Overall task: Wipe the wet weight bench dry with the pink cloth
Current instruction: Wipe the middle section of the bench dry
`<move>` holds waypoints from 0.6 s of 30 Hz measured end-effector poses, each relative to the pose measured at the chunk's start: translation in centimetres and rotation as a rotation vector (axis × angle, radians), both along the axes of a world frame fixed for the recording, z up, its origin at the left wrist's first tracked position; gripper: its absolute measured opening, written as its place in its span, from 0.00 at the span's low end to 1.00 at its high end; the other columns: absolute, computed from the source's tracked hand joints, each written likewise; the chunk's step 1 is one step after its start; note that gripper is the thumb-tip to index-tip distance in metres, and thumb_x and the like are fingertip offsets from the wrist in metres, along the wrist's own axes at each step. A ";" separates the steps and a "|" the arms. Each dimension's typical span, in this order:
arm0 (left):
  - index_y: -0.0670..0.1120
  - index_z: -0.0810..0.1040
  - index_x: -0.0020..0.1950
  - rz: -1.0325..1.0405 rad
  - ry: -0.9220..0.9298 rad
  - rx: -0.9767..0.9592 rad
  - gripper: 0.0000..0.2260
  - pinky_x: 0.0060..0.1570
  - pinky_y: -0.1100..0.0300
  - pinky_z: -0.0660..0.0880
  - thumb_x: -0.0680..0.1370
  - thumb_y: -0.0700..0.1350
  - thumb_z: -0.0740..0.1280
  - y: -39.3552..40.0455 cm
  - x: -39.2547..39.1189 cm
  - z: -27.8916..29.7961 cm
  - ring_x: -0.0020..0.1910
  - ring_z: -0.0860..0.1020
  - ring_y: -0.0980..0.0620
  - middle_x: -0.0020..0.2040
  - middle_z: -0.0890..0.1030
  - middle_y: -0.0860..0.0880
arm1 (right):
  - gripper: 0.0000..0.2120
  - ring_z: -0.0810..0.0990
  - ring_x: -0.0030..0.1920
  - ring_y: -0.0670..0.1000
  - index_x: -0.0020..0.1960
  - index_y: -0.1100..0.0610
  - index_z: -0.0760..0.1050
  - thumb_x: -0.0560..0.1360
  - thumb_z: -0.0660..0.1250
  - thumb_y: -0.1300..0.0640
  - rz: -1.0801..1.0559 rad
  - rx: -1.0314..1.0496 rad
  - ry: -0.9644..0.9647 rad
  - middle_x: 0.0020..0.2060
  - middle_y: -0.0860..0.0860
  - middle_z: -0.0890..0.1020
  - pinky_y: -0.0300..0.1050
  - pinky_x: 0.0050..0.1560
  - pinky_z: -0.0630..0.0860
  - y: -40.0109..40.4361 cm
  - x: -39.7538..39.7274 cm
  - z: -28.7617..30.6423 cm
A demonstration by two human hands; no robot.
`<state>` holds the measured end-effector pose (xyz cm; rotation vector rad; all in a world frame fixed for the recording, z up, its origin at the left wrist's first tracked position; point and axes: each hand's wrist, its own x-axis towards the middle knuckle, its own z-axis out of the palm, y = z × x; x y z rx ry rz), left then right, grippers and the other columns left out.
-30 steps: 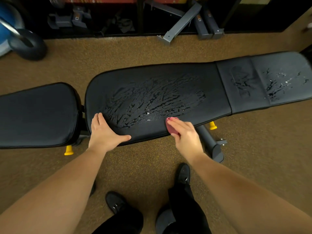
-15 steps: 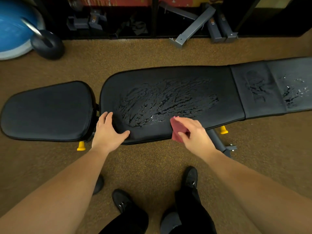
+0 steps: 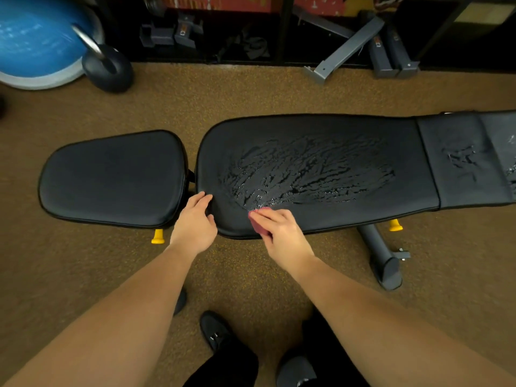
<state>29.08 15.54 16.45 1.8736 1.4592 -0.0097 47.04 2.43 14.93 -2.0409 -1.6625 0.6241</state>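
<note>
Seat pad (image 3: 111, 177): dry-looking, lying just left of the left hand, apart from the work.
Left hand (image 3: 194, 222): fingers straight and relaxed, resting flat on the near left corner of the weight bench (image 3: 321, 169) backrest; a moment ago its thumb lay spread toward the cloth, now it is drawn in closer.
Pink cloth (image 3: 258, 222): bunched small under the right hand, touching the pad at the near edge of the puddle.
Right hand (image 3: 282, 233): fingers curled over the cloth, pressing it down; it has slid leftward along the near edge, closing most of the gap to the left hand.
Water film (image 3: 307, 171): spread beyond and to the right of the cloth, looking as broad as before.
Far droplets (image 3: 460, 159): well right of the grip, untouched.
Meaning: I judge the cloth has only reached its starting corner; nearly all wiping remains.
</note>
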 end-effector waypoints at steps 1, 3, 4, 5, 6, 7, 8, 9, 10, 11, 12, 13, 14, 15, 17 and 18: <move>0.49 0.65 0.78 -0.009 -0.010 -0.006 0.23 0.71 0.52 0.66 0.83 0.39 0.60 0.3 -0.2 0.0 0.75 0.65 0.49 0.79 0.60 0.53 | 0.25 0.72 0.60 0.53 0.71 0.50 0.75 0.77 0.69 0.66 0.017 -0.008 0.014 0.66 0.45 0.78 0.49 0.62 0.77 0.4 -0.7 -0.2; 0.48 0.67 0.77 -0.026 -0.034 -0.016 0.23 0.70 0.55 0.65 0.82 0.37 0.58 1.0 -0.7 0.0 0.74 0.66 0.49 0.78 0.62 0.53 | 0.25 0.71 0.61 0.52 0.71 0.50 0.75 0.77 0.69 0.65 0.039 -0.017 0.038 0.66 0.45 0.78 0.50 0.63 0.76 1.1 -2.2 -0.6; 0.48 0.68 0.77 -0.026 -0.051 -0.025 0.22 0.70 0.57 0.65 0.82 0.36 0.58 1.2 -1.0 0.1 0.74 0.66 0.49 0.78 0.63 0.52 | 0.25 0.71 0.61 0.52 0.71 0.49 0.75 0.77 0.68 0.65 0.044 -0.023 0.046 0.66 0.45 0.78 0.50 0.63 0.76 1.4 -2.8 -0.8; 0.48 0.68 0.76 -0.011 -0.067 -0.037 0.22 0.69 0.58 0.64 0.82 0.36 0.57 1.5 -1.2 0.2 0.74 0.67 0.49 0.77 0.64 0.52 | 0.26 0.70 0.62 0.52 0.72 0.49 0.75 0.77 0.68 0.66 0.050 -0.035 0.051 0.67 0.44 0.77 0.51 0.63 0.76 1.7 -3.5 -0.9; 0.48 0.68 0.76 0.016 -0.082 -0.048 0.22 0.67 0.59 0.64 0.83 0.36 0.57 1.6 -1.5 0.3 0.73 0.67 0.49 0.76 0.65 0.51 | 0.26 0.70 0.62 0.52 0.72 0.49 0.74 0.77 0.67 0.66 0.062 -0.043 0.056 0.67 0.44 0.77 0.50 0.63 0.76 2.0 -4.1 -1.0; 0.48 0.68 0.76 0.053 -0.094 -0.061 0.21 0.66 0.60 0.64 0.83 0.36 0.57 1.7 -1.8 0.4 0.72 0.68 0.48 0.76 0.65 0.50 | 0.26 0.69 0.63 0.52 0.73 0.49 0.74 0.77 0.67 0.66 0.074 -0.046 0.064 0.68 0.44 0.77 0.49 0.65 0.74 2.4 -4.7 -0.9; 0.48 0.69 0.76 0.090 -0.105 -0.068 0.21 0.65 0.59 0.65 0.83 0.37 0.57 1.8 -2.1 0.4 0.71 0.68 0.47 0.75 0.66 0.49 | 0.26 0.69 0.63 0.51 0.73 0.49 0.74 0.78 0.66 0.66 0.077 -0.050 0.090 0.68 0.44 0.76 0.45 0.67 0.71 2.7 -5.0 -0.8; 0.48 0.69 0.75 0.119 -0.114 -0.067 0.20 0.65 0.57 0.67 0.83 0.38 0.57 1.9 -2.3 0.5 0.70 0.69 0.47 0.74 0.67 0.48 | 0.25 0.70 0.64 0.51 0.72 0.49 0.74 0.78 0.66 0.66 0.066 -0.054 0.140 0.68 0.44 0.77 0.40 0.68 0.67 3.0 -5.3 -0.4; 0.48 0.70 0.74 0.144 -0.128 -0.057 0.19 0.65 0.56 0.68 0.84 0.38 0.57 2.0 -2.4 0.6 0.68 0.70 0.47 0.73 0.68 0.47 | 0.25 0.71 0.64 0.50 0.72 0.49 0.75 0.78 0.66 0.66 0.031 -0.061 0.215 0.67 0.44 0.78 0.37 0.68 0.65 3.4 -5.3 0.0; 0.49 0.72 0.73 0.168 -0.153 -0.047 0.18 0.65 0.55 0.69 0.84 0.39 0.58 2.0 -2.5 0.8 0.67 0.71 0.48 0.72 0.69 0.47 | 0.24 0.73 0.63 0.48 0.70 0.48 0.76 0.78 0.68 0.66 -0.034 -0.076 0.313 0.65 0.43 0.79 0.36 0.68 0.65 3.8 -5.0 0.6; 0.49 0.73 0.72 0.196 -0.191 -0.043 0.17 0.66 0.55 0.70 0.84 0.41 0.58 2.0 -2.4 1.1 0.66 0.72 0.49 0.71 0.71 0.48 | 0.23 0.75 0.61 0.45 0.68 0.46 0.78 0.77 0.69 0.65 -0.122 -0.108 0.433 0.62 0.41 0.80 0.37 0.67 0.68 4.2 -4.5 1.3; 0.50 0.74 0.71 0.220 -0.232 -0.051 0.16 0.67 0.55 0.70 0.84 0.43 0.59 2.0 -2.2 1.4 0.65 0.73 0.52 0.69 0.73 0.49 | 0.21 0.78 0.59 0.43 0.65 0.45 0.78 0.77 0.70 0.64 -0.220 -0.140 0.574 0.59 0.40 0.81 0.40 0.66 0.72 4.8 -3.7 2.0; 0.51 0.75 0.70 0.235 -0.274 -0.073 0.15 0.67 0.55 0.70 0.84 0.46 0.60 2.1 -1.7 1.7 0.64 0.74 0.54 0.67 0.75 0.50 | 0.19 0.80 0.57 0.43 0.63 0.46 0.77 0.76 0.71 0.64 -0.312 -0.162 0.732 0.56 0.41 0.82 0.42 0.65 0.75 5.2 -2.8 2.5; 0.51 0.75 0.70 0.240 -0.318 -0.126 0.15 0.66 0.56 0.70 0.84 0.49 0.61 2.0 -0.9 2.1 0.63 0.75 0.55 0.66 0.77 0.51 | 0.18 0.81 0.55 0.45 0.61 0.49 0.76 0.77 0.70 0.66 -0.383 -0.168 0.894 0.55 0.45 0.83 0.45 0.63 0.76 5.6 -1.8 3.0; 0.53 0.75 0.70 0.211 -0.427 -0.292 0.16 0.69 0.54 0.70 0.83 0.54 0.62 1.7 1.2 3.0 0.64 0.76 0.57 0.66 0.78 0.54 | 0.14 0.81 0.54 0.50 0.58 0.55 0.72 0.77 0.68 0.69 -0.445 -0.145 1.163 0.52 0.51 0.83 0.48 0.61 0.76 6.1 0.3 3.6; 0.54 0.75 0.71 0.190 -0.479 -0.375 0.17 0.69 0.51 0.71 0.83 0.55 0.62 1.5 2.5 3.3 0.65 0.76 0.57 0.66 0.79 0.55 | 0.12 0.80 0.54 0.51 0.57 0.57 0.72 0.78 0.68 0.69 -0.436 -0.119 1.247 0.50 0.52 0.83 0.48 0.60 0.75 6.3 1.5 4.0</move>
